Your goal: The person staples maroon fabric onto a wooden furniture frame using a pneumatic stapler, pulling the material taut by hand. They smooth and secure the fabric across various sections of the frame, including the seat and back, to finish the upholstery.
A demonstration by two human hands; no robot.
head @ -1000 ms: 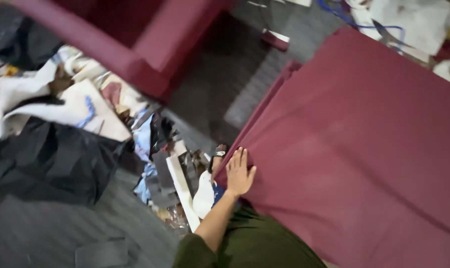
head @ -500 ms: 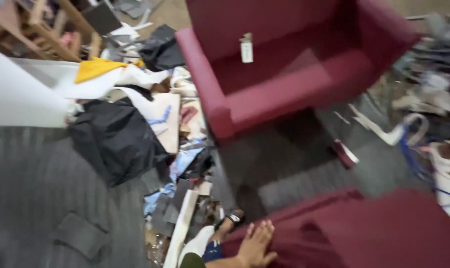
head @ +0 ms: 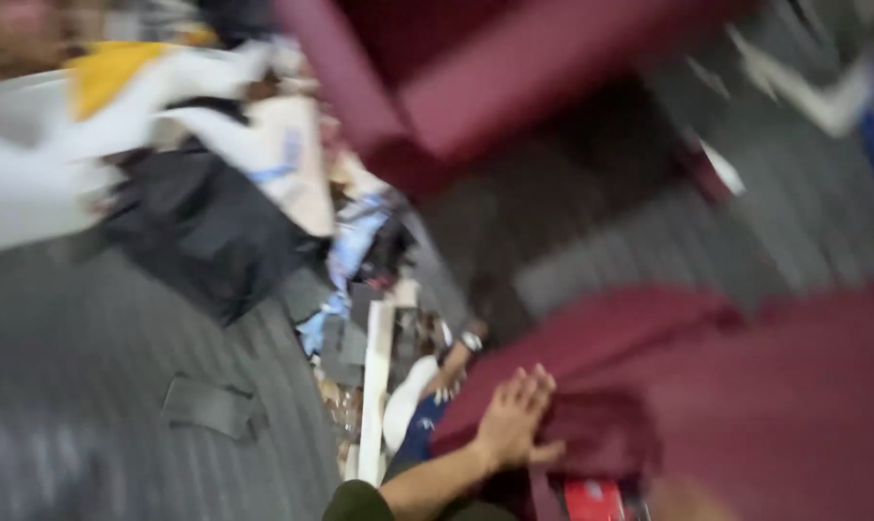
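Observation:
The picture is blurred by motion. My left hand (head: 514, 417) lies flat on the near left corner of a big maroon cushion (head: 746, 386), fingers pointing away from me and thumb spread to the right. Nothing is held in it. My green sleeve (head: 360, 504) shows at the bottom edge. My right hand is out of view. A small red thing (head: 591, 502) sits just below the cushion's corner.
A maroon armchair (head: 514, 87) stands at the top. Left of the cushion lies a heap of clutter: a black bag (head: 205, 232), white papers (head: 273, 154), a yellow piece (head: 109, 72), a white strip (head: 374, 386). Grey carpet (head: 90, 386) covers the floor.
The camera has swung about and the picture has blurred. My left hand has stayed flat on the maroon cushion's corner throughout.

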